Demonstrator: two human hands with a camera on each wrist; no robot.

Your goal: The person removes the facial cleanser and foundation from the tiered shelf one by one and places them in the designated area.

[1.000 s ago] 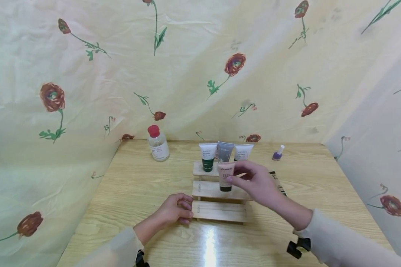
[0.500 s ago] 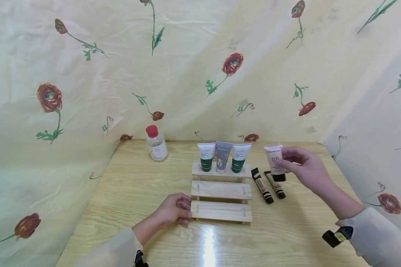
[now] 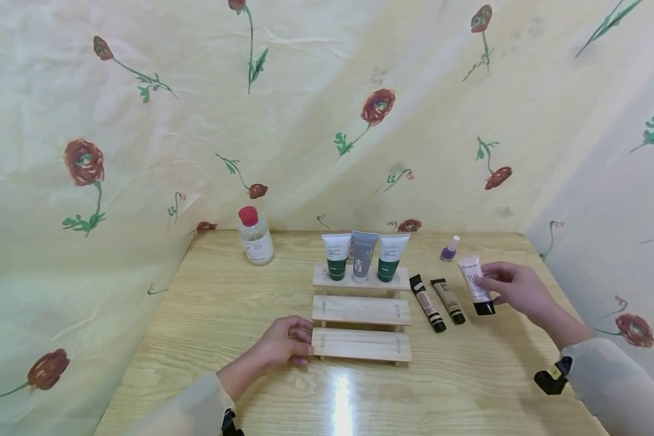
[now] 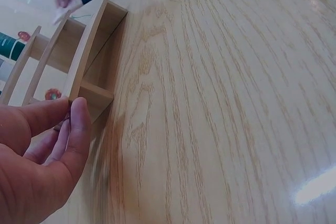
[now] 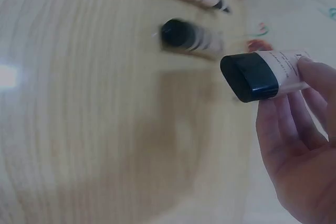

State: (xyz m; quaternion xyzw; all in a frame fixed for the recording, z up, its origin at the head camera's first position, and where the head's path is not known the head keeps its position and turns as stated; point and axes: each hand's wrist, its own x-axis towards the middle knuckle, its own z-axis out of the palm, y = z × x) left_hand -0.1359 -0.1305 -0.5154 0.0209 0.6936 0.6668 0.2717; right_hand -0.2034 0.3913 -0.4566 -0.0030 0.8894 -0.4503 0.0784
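Note:
My right hand (image 3: 515, 290) pinches a pale pink BB cream tube (image 3: 474, 281) with a black cap, held cap down over the right of the table. In the right wrist view the tube's cap (image 5: 249, 77) shows clear of the wood. My left hand (image 3: 283, 345) grips the left end of the lowest step of a three-tier wooden rack (image 3: 360, 345); thumb and fingers pinch its corner in the left wrist view. On the top step stand two white-and-green tubes (image 3: 336, 257) with a grey tube (image 3: 363, 257) between them. Something pinkish behind the grey tube is mostly hidden.
Two slim black-capped tubes (image 3: 427, 304) lie side by side right of the rack. Behind them stands a purple nail polish bottle (image 3: 449, 249) with a white cap. A clear bottle with a red cap (image 3: 257, 239) stands back left. Flowered cloth (image 3: 305, 121) borders the table.
My right hand has carried the BB cream tube from in front of the rack rightward, past the slim tubes, then lower. My left hand has stayed at the rack's corner.

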